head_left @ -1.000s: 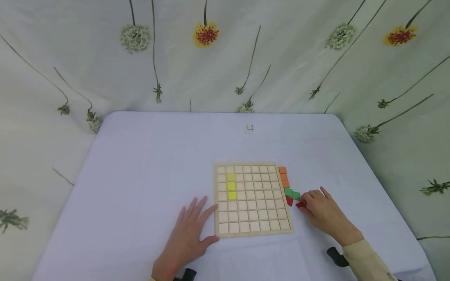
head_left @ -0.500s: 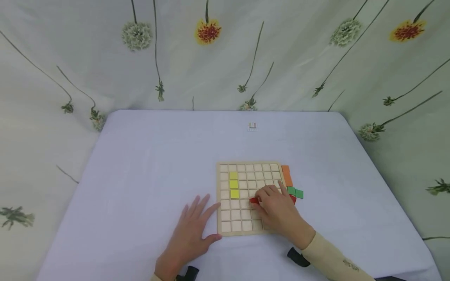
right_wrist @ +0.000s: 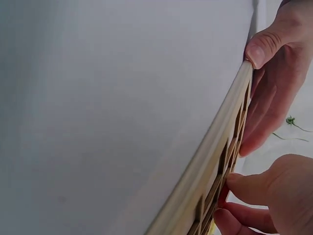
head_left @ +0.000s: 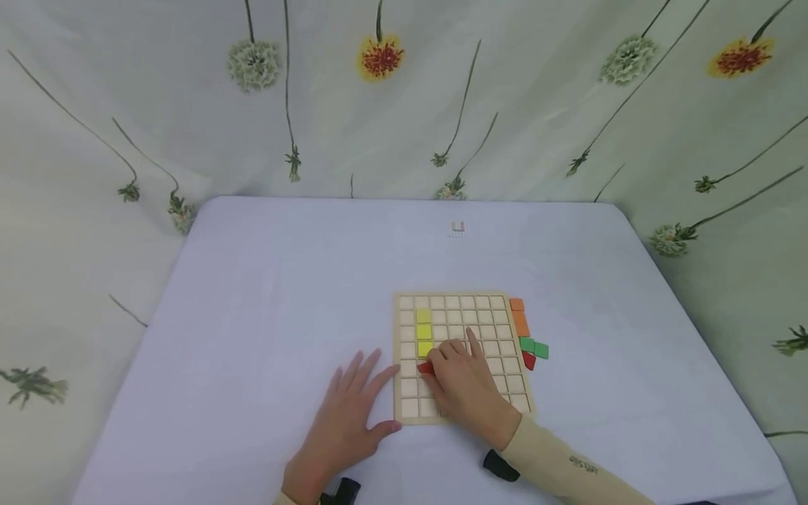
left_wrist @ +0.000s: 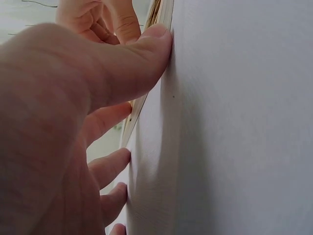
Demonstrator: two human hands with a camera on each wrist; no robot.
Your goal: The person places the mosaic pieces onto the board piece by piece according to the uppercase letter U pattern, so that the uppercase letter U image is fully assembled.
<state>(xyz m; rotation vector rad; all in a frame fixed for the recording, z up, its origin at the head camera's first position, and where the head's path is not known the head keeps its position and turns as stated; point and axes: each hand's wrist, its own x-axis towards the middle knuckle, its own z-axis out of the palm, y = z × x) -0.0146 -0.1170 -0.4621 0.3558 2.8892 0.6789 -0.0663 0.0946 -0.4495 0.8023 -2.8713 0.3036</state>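
Observation:
A wooden grid board (head_left: 463, 315) lies on the white-covered table. Three yellow square tiles (head_left: 423, 332) stand in one column near its left side. My right hand (head_left: 463, 382) pinches a red tile (head_left: 426, 367) between thumb and fingers, just below the lowest yellow tile; in the right wrist view the red tile (right_wrist: 223, 195) is at the grid's surface. My left hand (head_left: 347, 414) rests with fingers spread, thumb and index finger touching the board's left edge. The right hand and forearm hide part of the lower grid.
Along the board's right edge lie orange tiles (head_left: 519, 319), green tiles (head_left: 534, 347) and another red tile (head_left: 529, 360). A small printed card (head_left: 459, 229) lies near the table's far edge. A flowered cloth (head_left: 328, 105) hangs behind the table.
My right hand has picked up a red tile from beside the board and carried it left across the grid to below the yellow tiles. The left hand has stayed at the board's left edge.

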